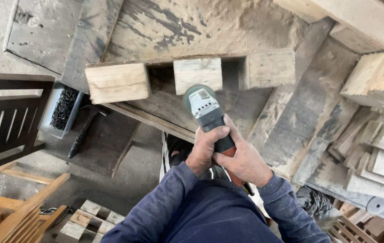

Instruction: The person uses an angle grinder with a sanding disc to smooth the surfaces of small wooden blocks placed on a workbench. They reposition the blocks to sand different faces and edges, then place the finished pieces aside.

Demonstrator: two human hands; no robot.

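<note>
Here, your left hand [206,148] and right hand [245,163] both clench the angle grinder [210,118], disc at the middle wood block [197,73]; it could kick back (sawdust-covered surface [192,27], blocks loose?) w/ a slack grip.

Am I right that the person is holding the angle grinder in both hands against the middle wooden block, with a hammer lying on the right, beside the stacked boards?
Not quite: the head view shows the hammer on the left, beside a box of nails, not by the stacked boards. The rest holds: left hand and right hand both grasp the angle grinder, its head at the middle wooden block.
</note>
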